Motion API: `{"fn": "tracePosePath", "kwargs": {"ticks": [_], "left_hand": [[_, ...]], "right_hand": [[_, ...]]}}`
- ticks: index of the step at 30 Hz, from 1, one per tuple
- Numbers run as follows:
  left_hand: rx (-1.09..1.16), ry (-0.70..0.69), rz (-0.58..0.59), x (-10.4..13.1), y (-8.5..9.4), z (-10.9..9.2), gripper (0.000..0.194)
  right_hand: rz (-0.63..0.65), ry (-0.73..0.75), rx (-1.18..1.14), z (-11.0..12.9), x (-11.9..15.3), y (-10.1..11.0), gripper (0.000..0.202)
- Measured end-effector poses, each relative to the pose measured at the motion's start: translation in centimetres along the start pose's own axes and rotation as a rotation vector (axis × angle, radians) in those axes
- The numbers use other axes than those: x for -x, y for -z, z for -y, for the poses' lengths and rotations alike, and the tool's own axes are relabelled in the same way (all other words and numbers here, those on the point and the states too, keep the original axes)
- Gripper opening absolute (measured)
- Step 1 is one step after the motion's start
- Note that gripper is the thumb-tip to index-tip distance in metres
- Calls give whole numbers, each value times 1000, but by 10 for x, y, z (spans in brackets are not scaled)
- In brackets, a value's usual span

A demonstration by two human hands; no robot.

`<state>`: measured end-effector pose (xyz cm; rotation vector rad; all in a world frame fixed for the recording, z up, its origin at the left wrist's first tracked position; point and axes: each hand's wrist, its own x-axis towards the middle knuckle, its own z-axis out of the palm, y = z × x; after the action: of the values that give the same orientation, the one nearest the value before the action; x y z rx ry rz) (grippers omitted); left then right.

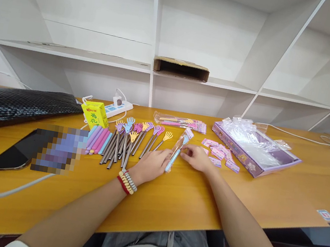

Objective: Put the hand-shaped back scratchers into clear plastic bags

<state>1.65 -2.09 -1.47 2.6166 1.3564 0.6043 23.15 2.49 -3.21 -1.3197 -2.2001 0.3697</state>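
A clear bag with a blue hand-shaped scratcher [173, 160] inside lies slanted on the table, a pink card at its top end. My left hand [153, 165] holds the bag from the left side, fingers closed on its edge. Close to its right side is my right hand [194, 157], fingers curled and bunched; whether they pinch the bag is too small to tell. Left of my hands lie several metal rods with colored hand-shaped heads [129, 125], beside pastel handles [97, 140]. Pink cards [217, 153] are scattered to the right. Filled bags [181, 122] lie behind.
A purple tray [236, 153] holding clear bags stands at the right. At left are a yellow box [94, 114], a power strip [118, 109], a phone [16, 152], a white cable and a black wrapped bundle [17, 108]. White shelves with a cardboard box [181, 69] rise behind.
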Motion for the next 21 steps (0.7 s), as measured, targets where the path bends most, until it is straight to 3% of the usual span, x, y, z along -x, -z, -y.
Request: {"fn": "tracePosePath", "kwargs": {"ticks": [7, 11, 14, 17, 21], "left_hand": [[104, -224, -222, -1, 3, 8, 23], [234, -264, -407, 0, 6, 13, 17], [304, -276, -401, 0, 9, 16, 14], [325, -251, -402, 0, 11, 18, 13], [253, -162, -502, -2, 9, 21, 9]], "right_hand": [[-409, -232, -53, -20, -6, 4, 48], [-605, -330, -264, -32, -9, 10, 65], [-716, -309, -648, -37, -11, 16, 58], [-715, -355, -986, -39, -11, 23, 43], [-728, -430, -1135, -39, -8, 29, 30]]}}
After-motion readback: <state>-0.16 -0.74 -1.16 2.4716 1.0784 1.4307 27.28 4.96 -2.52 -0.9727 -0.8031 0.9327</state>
